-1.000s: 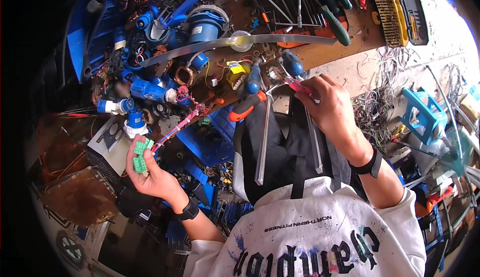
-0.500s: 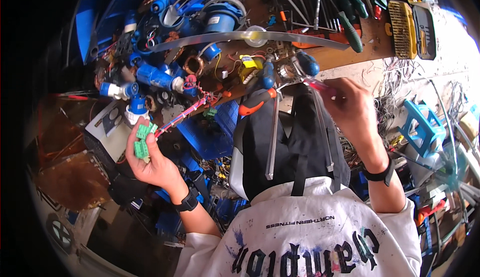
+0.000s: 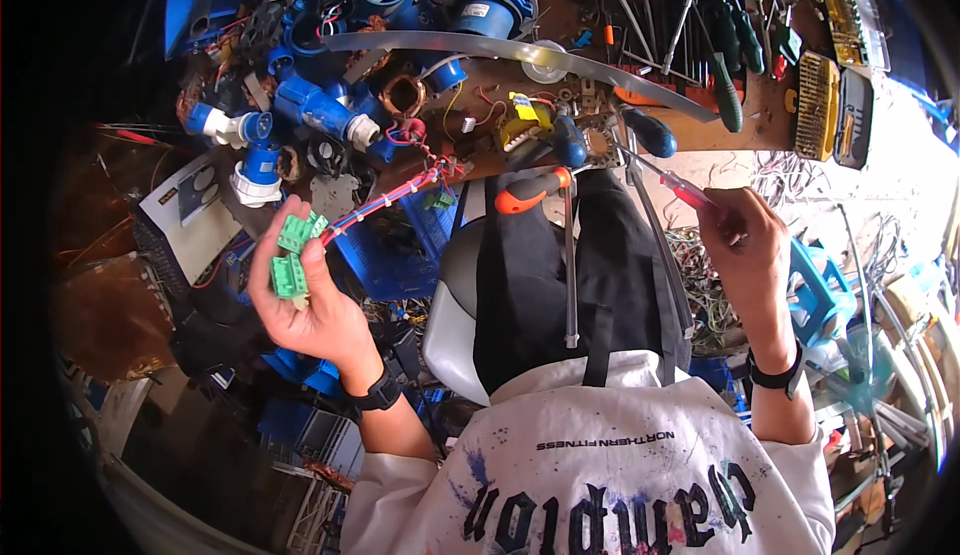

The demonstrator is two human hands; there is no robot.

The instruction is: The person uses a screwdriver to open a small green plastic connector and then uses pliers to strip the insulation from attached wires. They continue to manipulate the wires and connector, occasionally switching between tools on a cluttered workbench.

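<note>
My left hand (image 3: 315, 310) holds green terminal connectors (image 3: 288, 275) in a palm-up grip. A tied red-and-blue wire bundle (image 3: 385, 202) runs from them toward the bench edge. My right hand (image 3: 750, 250) is closed on a screwdriver (image 3: 688, 191) with a translucent pink handle, its thin shaft pointing up-left to the bench edge. At that edge are blue-handled tools (image 3: 650, 133), a metal part (image 3: 600, 143) and an orange-and-black handle (image 3: 525, 193). Two long metal bars (image 3: 570, 275) hang from there over my dark-trousered legs.
The wooden bench (image 3: 760, 120) bears blue industrial plugs (image 3: 318, 107), a copper coil (image 3: 402, 98), a long metal strip (image 3: 520, 55), hand tools (image 3: 728, 90) and a yellow bit case (image 3: 815, 105). Around lie a blue tray (image 3: 385, 255), a pale blue plastic stool (image 3: 820, 285) and tangled wires (image 3: 710, 305).
My right hand has moved right and slightly down with the screwdriver, whose shaft now shows. The view has shifted a little. My left hand still grips the green connectors.
</note>
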